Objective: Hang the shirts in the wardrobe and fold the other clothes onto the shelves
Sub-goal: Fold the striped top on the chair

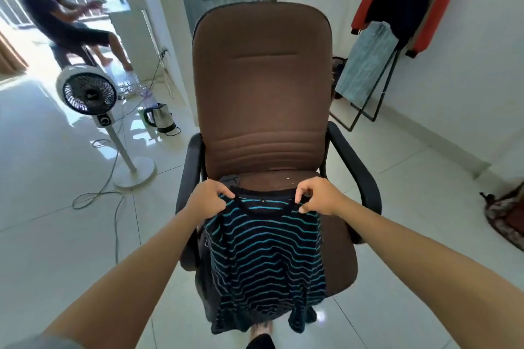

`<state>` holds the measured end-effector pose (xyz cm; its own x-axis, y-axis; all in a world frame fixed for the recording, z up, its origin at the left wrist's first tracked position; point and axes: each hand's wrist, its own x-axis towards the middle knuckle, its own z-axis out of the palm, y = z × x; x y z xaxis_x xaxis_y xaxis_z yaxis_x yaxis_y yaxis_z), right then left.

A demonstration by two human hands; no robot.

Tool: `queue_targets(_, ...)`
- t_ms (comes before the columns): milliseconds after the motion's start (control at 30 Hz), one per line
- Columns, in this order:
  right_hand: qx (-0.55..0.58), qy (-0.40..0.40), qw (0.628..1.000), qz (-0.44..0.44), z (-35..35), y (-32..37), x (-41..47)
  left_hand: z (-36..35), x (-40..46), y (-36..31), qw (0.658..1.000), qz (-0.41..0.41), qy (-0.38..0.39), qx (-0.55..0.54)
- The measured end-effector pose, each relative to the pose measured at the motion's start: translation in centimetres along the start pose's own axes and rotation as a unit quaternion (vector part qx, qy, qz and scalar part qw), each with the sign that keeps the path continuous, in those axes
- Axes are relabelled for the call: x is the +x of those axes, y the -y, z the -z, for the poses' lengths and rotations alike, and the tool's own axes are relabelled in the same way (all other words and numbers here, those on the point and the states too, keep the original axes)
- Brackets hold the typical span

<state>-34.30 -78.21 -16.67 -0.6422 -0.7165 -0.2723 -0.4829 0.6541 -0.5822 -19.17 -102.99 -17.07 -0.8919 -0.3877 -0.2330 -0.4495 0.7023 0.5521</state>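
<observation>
The left hand [208,198] is pinched tight on one shoulder of the striped T-shirt [266,258], and the right hand [316,195] is pinched on the other, so the dark shirt with its teal stripes hangs open between them, collar up, in front of the brown office chair [263,88] at twelve o'clock. Each grip looks like fingertips on a thin fold of cloth, so I'd guess a tug could pull one side free, leaving the shirt dangling from one hand. Its hem hangs low near the person's feet at six o'clock, where it might sweep the tiled floor [56,235]. Something dark shows under it on the seat, perhaps another garment, which could be dragged off with it. At ten o'clock the pedestal fan [86,93] trails a cable [113,173] across the tiles beside an electric kettle [158,116], a likely trip hazard. No wardrobe is in sight.
</observation>
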Motion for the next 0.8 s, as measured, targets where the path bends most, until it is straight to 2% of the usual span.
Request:
queue_targets(200, -0.052, -0.037, 0.996, 0.055, 2.6, 4.2, -7.5, 3.4, -8.3, -3.1, 0.998, -0.026, -0.048, -0.027)
queue_targets(433, -0.098, -0.064, 0.988, 0.099, 5.8, 8.7, -12.3, 6.9, -14.5, -5.2, 0.984, -0.088, -0.143, -0.058)
queue_targets(633, -0.111, -0.077, 0.982, 0.134, 8.5, 11.7, -14.1, 11.8, -17.0, -6.9, 0.978, -0.144, -0.14, -0.052)
queue_targets(800, -0.127, -0.102, 0.975, 0.152, 10.5, 15.7, -15.6, 16.2, -19.1, -7.9, 0.98, -0.154, -0.118, -0.042)
